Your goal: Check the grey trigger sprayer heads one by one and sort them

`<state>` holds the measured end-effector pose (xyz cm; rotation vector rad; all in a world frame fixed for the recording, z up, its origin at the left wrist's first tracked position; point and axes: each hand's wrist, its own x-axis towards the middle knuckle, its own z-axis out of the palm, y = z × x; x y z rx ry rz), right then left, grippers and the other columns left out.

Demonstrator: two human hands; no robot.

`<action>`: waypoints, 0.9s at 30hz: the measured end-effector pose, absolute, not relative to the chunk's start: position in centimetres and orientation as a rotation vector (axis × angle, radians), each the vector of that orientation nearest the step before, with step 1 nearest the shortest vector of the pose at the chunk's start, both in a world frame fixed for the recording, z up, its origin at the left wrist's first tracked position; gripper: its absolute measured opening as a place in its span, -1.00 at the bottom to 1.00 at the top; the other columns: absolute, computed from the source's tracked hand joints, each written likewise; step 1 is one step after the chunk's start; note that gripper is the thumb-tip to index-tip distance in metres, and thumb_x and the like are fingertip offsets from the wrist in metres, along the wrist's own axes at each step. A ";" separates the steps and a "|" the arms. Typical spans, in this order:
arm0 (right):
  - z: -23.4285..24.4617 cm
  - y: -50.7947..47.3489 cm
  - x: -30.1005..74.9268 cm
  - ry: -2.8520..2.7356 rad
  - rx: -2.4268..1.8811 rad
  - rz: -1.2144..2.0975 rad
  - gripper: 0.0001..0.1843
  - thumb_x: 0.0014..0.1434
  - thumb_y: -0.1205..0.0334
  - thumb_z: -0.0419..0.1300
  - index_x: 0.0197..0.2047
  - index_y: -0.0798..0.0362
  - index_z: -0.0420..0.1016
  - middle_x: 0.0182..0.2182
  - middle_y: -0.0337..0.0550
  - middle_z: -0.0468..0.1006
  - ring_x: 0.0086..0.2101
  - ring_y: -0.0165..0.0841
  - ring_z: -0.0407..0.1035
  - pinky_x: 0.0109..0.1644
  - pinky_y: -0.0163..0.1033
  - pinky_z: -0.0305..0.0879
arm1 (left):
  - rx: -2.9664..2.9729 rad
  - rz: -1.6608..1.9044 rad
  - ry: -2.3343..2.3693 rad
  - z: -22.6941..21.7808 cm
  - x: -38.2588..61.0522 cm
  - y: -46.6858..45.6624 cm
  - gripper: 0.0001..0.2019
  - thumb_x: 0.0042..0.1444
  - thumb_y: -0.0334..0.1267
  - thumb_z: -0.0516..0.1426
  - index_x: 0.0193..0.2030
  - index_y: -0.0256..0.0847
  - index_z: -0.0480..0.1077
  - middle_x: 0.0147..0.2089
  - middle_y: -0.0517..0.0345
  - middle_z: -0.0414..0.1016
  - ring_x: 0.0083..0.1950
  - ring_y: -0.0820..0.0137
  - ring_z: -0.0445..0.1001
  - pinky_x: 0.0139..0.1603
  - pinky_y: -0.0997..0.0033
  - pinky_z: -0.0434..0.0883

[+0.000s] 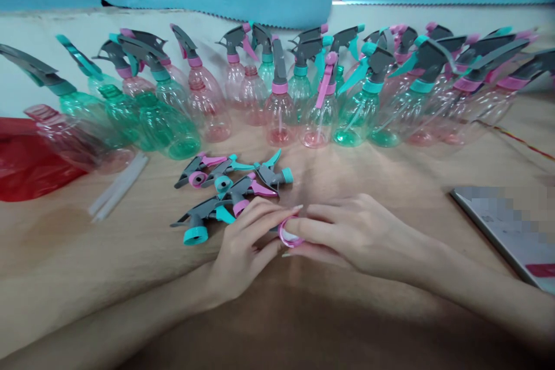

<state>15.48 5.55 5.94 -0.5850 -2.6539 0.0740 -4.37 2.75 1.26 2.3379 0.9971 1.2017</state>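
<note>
A trigger spray head [285, 241] is between my hands, its pink collar facing me and something white inside the ring. My left hand [245, 243] is closed around it and hides most of its grey body. With fingers pinched at the collar, my right hand [353, 231] has its index finger over the opening. Just beyond my left hand lie several loose spray heads, among them a turquoise-collared one [196, 235] and another with a pink trigger [243, 188].
Behind them stand rows of pink and green spray bottles, such as a pink one [280, 118]; some lack heads, including a green bottle [171, 127]. White tubes [119, 188] and a red plastic bag [34, 162] lie left. A phone [498, 231] rests at right.
</note>
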 end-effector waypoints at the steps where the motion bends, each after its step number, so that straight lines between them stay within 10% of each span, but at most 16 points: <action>1: 6.0 5.6 15.5 -2.672 -0.594 0.124 -0.77 0.31 0.17 -0.02 -0.20 0.06 0.42 -0.35 -0.23 0.55 -0.42 -0.44 0.42 -0.51 -0.31 0.08 | 2.332 1.186 1.011 1.4 -4.3 2.7 -0.72 0.18 -0.43 0.08 0.03 -0.15 0.37 -0.14 0.08 0.43 -0.12 0.34 0.38 -0.12 0.32 0.39; 15: 5.5 5.4 15.5 -2.426 -0.624 -0.007 -0.75 0.26 0.18 0.08 -0.26 0.16 0.50 -0.57 -0.23 0.54 -0.57 -0.45 0.38 -0.50 -0.31 0.13 | 2.218 1.249 1.082 0.8 -4.4 2.9 -0.61 0.15 -0.32 0.16 0.14 -0.12 0.32 -0.10 0.05 0.43 -0.09 0.32 0.39 -0.10 0.30 0.41; 27: 5.2 4.4 15.2 -2.332 -0.927 0.799 -0.79 0.21 0.14 0.13 -0.11 -0.03 0.46 -0.58 -0.40 0.41 -0.61 -0.54 0.18 -0.49 -0.43 0.13 | 2.281 1.244 1.075 0.9 -4.6 2.5 -0.58 0.16 -0.42 0.13 0.17 -0.16 0.28 -0.08 0.04 0.41 -0.07 0.31 0.36 -0.07 0.26 0.38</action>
